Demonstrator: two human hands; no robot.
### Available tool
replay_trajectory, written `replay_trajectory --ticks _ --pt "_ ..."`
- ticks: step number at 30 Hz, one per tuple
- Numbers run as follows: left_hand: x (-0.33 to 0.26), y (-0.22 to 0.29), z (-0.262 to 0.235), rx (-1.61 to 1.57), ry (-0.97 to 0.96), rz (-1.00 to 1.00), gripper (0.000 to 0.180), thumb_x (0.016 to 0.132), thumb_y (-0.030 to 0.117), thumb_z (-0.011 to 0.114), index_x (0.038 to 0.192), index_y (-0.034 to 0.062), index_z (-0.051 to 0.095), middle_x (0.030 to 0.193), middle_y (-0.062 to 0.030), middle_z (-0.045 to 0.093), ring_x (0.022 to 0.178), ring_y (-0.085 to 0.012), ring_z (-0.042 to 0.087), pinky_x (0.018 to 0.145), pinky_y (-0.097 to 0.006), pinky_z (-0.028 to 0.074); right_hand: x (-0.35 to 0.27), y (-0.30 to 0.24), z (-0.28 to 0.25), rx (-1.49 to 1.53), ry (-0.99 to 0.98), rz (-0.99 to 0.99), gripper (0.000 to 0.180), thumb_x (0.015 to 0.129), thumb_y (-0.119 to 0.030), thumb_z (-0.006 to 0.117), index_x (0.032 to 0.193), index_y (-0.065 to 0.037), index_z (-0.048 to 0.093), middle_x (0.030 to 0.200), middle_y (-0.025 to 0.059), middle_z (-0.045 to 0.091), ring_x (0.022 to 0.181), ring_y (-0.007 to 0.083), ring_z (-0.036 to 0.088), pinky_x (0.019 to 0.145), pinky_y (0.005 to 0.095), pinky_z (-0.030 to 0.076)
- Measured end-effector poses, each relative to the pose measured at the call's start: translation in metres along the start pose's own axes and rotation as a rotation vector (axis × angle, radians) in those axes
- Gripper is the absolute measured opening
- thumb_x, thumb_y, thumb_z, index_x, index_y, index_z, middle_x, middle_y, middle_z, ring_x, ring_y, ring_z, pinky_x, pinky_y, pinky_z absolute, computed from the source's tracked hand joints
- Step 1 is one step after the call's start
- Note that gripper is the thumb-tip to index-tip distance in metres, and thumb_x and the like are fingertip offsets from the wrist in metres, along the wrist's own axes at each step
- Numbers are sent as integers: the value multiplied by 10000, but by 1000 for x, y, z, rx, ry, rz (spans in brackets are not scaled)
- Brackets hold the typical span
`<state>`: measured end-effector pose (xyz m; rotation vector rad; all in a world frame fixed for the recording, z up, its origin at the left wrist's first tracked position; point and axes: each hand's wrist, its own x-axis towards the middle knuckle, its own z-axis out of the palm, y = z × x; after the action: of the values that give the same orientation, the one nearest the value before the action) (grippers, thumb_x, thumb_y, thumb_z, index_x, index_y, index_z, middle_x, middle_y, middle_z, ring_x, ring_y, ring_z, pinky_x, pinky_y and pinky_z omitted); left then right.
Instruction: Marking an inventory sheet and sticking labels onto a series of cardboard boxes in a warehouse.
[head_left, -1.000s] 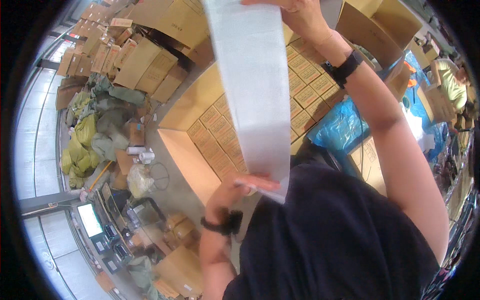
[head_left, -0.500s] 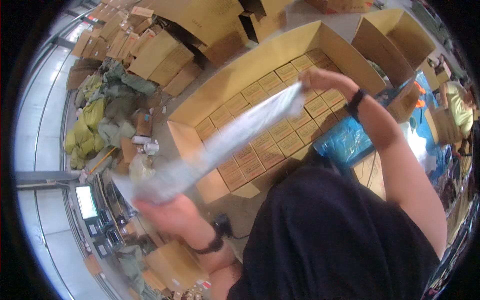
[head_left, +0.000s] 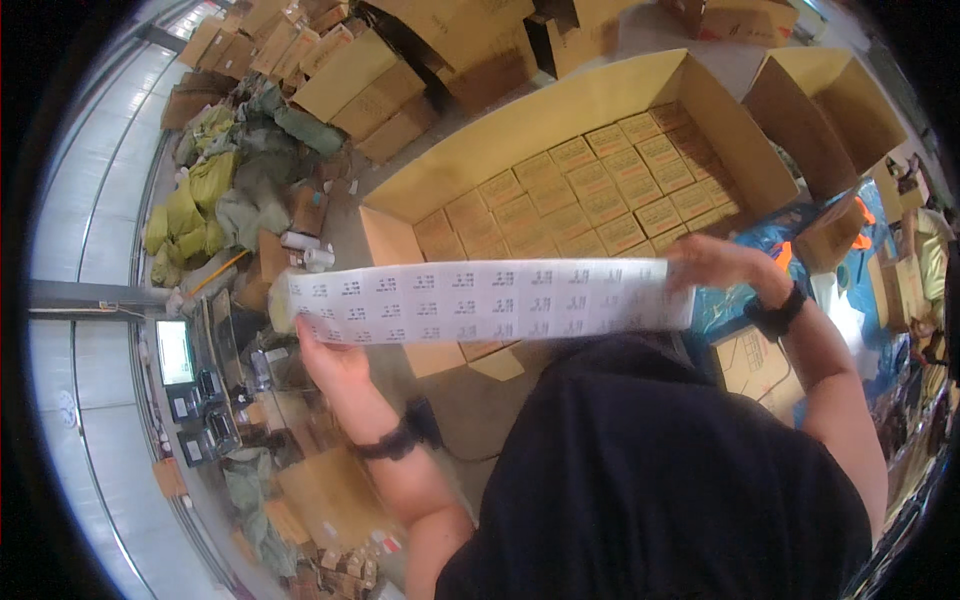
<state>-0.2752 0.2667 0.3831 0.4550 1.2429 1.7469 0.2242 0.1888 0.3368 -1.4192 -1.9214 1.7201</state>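
Observation:
A long white strip of printed labels [head_left: 480, 300] stretches nearly level across the view, with rows of small black print on it. Its left end is gripped by my left hand [head_left: 337, 365], the thumb over the face and the other fingers partly hidden behind. My right hand [head_left: 735, 266], slightly blurred, has its fingers closed at the upper right corner of the strip. Beyond the strip, a big open carton [head_left: 540, 120] holds rows of small brown boxes [head_left: 603, 190]; the strip covers part of the nearer rows.
Beside the carton at right lies blue plastic sheeting [head_left: 715, 312], with an open empty carton [head_left: 800, 120] farther back. Stacked cartons [head_left: 360, 90] and yellow-green sacks [head_left: 205, 190] fill the far left. A lit screen [head_left: 174, 352] stands at the left.
The strip has swung from a steep slant to nearly level, its printed face now showing. My right hand has come down and right; my left hand has risen slightly.

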Motion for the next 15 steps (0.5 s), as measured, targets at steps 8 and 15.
replay_trajectory --ticks 8,15 --pt "-105 -12 37 326 -1263 -337 496 946 440 490 969 -24 665 942 -224 686 894 -323 667 930 -473 476 38 7 -114 -1002 1264 -310 155 709 -99 734 831 -186 697 962 51 559 961 259 549 827 390 451" --pt "-98 3 64 -86 -1659 402 385 964 190 471 588 109 443 592 -82 584 489 -195 528 1019 -516 403 3 50 -142 -628 886 -470 143 762 -70 712 901 -104 705 935 56 617 893 218 614 781 341 499"
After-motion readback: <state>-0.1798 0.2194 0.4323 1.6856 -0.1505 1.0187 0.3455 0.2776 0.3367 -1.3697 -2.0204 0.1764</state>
